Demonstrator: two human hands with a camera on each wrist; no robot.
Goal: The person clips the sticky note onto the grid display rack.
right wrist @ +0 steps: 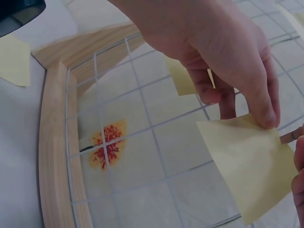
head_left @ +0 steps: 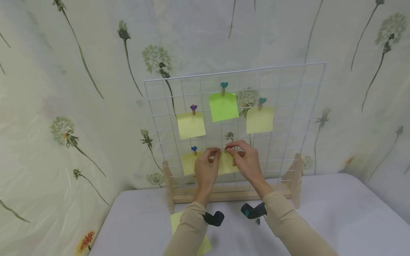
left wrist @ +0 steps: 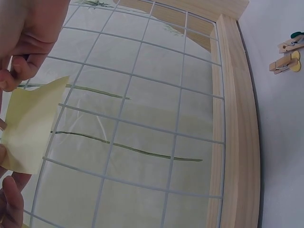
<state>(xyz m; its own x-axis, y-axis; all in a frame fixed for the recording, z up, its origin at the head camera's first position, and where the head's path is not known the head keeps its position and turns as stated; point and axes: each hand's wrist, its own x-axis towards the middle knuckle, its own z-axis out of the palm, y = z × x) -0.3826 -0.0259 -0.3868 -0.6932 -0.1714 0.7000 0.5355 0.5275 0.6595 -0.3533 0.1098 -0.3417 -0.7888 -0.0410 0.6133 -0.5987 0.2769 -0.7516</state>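
Yellow note (head_left: 228, 166) between both hands (head_left: 206, 170)

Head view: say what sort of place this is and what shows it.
Probably a home or studio work corner: a white-covered table, a wire grid with clipped notes, and a dandelion-print backdrop behind.

Five notes (head_left: 223, 106) and five clips (head_left: 224, 85) are at one grid (head_left: 235, 72).

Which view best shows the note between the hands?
Right wrist view: the note is large and mostly uncovered. Head shows it small and partly covered; left wrist shows it at the picture's edge, partly covered.
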